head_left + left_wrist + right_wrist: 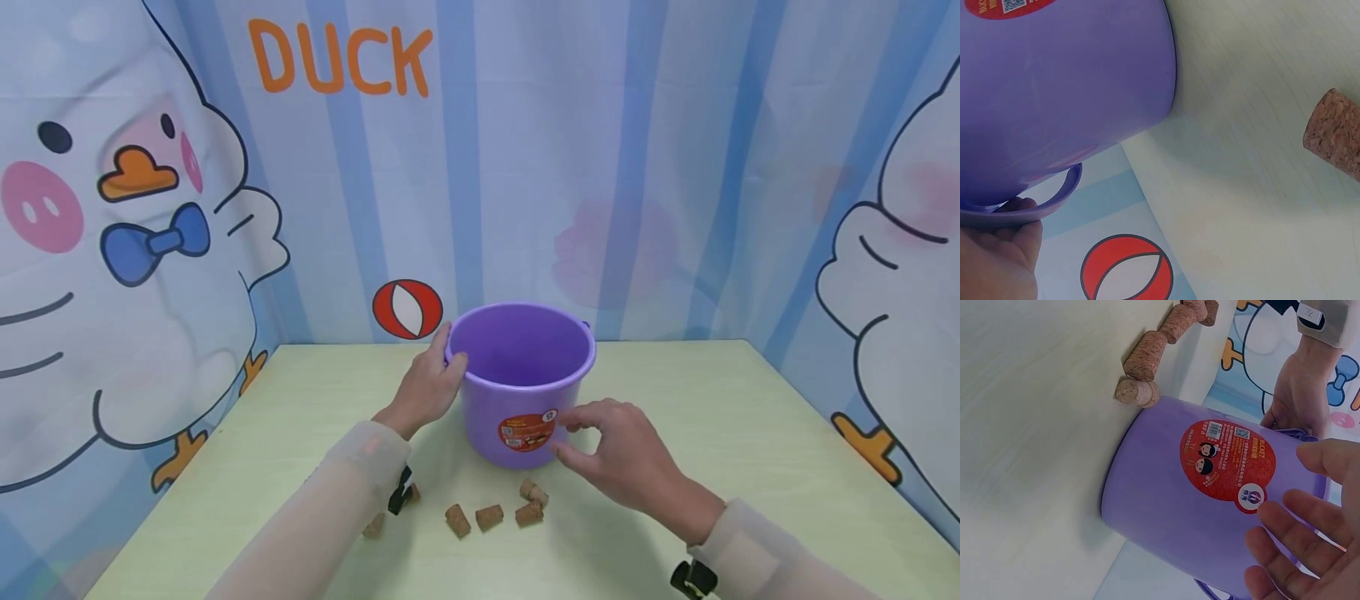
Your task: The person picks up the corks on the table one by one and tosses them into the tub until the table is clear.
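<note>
A purple bucket [483,417] stands upright on the table, a red label [1229,462] on its near side. My left hand [429,387] holds the bucket's rim at the left, thumb on the near side; in the left wrist view its fingers [1022,240] bend around the rim beside a loop of the handle [1069,187]. Near the bucket's right side is my right hand [630,454], thumb and fingers spread apart with nothing between them. In the right wrist view its fingertips overlap the bucket wall by the label.
Several corks lie in front of the bucket, among them one cork [457,521] near the middle and another cork [529,513] to its right. One more cork [373,525] shows beside the left sleeve. A curtain [525,167] with duck pictures hangs behind the table [675,392].
</note>
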The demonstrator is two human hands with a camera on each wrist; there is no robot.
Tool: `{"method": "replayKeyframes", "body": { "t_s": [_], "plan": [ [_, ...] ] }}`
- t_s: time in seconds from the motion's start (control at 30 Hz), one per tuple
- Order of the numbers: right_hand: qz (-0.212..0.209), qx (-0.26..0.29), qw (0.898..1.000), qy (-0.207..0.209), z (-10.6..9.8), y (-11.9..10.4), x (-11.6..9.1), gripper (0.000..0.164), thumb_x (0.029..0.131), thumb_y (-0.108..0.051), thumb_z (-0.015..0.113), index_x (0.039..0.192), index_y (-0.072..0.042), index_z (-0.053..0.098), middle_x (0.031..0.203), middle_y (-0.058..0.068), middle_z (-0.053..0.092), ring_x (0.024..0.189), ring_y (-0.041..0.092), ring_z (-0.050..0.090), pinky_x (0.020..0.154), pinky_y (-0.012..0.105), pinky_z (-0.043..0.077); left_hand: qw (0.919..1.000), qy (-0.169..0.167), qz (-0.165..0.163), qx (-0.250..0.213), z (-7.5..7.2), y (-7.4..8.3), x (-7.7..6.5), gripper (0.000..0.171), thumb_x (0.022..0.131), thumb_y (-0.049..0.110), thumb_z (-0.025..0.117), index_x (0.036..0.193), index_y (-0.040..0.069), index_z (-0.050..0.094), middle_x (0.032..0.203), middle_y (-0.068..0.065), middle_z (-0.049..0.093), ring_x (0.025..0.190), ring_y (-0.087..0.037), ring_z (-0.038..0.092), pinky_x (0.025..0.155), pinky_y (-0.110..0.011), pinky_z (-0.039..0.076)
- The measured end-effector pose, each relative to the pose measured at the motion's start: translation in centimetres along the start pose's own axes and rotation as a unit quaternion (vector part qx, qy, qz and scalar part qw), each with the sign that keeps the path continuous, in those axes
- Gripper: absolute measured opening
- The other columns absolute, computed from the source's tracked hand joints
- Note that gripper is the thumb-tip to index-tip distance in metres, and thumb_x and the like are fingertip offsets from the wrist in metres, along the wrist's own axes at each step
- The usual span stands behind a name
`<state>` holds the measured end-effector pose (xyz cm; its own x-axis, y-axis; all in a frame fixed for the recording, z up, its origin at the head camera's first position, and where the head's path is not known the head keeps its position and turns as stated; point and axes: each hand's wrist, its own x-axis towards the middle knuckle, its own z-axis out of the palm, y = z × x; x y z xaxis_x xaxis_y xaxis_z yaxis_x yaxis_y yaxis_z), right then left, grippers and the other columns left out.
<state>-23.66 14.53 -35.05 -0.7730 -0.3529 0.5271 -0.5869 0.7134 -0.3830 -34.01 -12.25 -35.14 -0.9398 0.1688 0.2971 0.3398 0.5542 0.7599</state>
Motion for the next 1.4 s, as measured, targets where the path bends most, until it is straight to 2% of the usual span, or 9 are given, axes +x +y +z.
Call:
{"method": "replayKeyframes", "body": {
  "t_s": [0.37, 0.57, 0.77, 1.17, 1.4],
  "plan": [
    [0.012, -0.002, 0.999, -0.041, 0.5, 0.0, -0.3, 0.022, 0.083, -0.02, 0.085, 0.104, -0.017, 0.082, 0.095, -0.012, 0.076, 0.09, 0.012, 0.067, 0.083, 0.042, 0.056, 1.0, 0.002, 0.0, 0.004, -0.1, 0.1, -0.1, 0.072, 0.103, 0.034, 0.038, 0.165, 0.009, 0.014, 0.161, -0.012, 0.04, 0.144, -0.029, 0.044, 0.117, -0.05, 0.036],
    [0.014, -0.007, 0.998, -0.054, 0.8, 0.1, -0.5, 0.02, 0.083, -0.022, 0.085, 0.102, -0.019, 0.081, 0.096, -0.012, 0.076, 0.092, 0.014, 0.069, 0.085, 0.044, 0.055, 1.0, 0.0, 0.0, 0.004, -0.2, 0.2, -0.1, 0.073, 0.102, 0.035, 0.038, 0.165, 0.008, 0.013, 0.161, -0.012, 0.04, 0.144, -0.029, 0.044, 0.117, -0.051, 0.036],
    [0.019, -0.015, 0.997, -0.068, 1.1, 0.1, -0.6, 0.02, 0.082, -0.025, 0.085, 0.101, -0.021, 0.081, 0.095, -0.014, 0.075, 0.091, 0.011, 0.067, 0.086, 0.045, 0.054, 1.0, 0.0, 0.002, -0.001, -0.1, 0.1, -0.1, 0.071, 0.103, 0.033, 0.039, 0.165, 0.008, 0.014, 0.162, -0.012, 0.039, 0.145, -0.029, 0.043, 0.118, -0.05, 0.036],
    [0.021, -0.021, 0.992, -0.122, 1.7, 0.2, -0.7, 0.024, 0.08, -0.027, 0.087, 0.101, -0.02, 0.08, 0.09, -0.012, 0.072, 0.088, 0.011, 0.065, 0.081, 0.039, 0.055, 1.0, 0.0, 0.0, 0.005, 0.0, 0.0, -0.1, 0.072, 0.103, 0.036, 0.038, 0.165, 0.008, 0.013, 0.162, -0.011, 0.039, 0.145, -0.029, 0.043, 0.117, -0.05, 0.036],
    [0.004, -0.02, 0.991, -0.133, 1.9, 0.1, -0.8, 0.024, 0.08, -0.026, 0.088, 0.1, -0.015, 0.08, 0.09, -0.008, 0.073, 0.087, 0.014, 0.067, 0.077, 0.037, 0.056, 1.0, 0.002, -0.001, 0.008, 0.0, 0.0, -0.1, 0.072, 0.103, 0.036, 0.038, 0.165, 0.008, 0.013, 0.162, -0.011, 0.039, 0.144, -0.028, 0.044, 0.117, -0.049, 0.036]
  ]
}}
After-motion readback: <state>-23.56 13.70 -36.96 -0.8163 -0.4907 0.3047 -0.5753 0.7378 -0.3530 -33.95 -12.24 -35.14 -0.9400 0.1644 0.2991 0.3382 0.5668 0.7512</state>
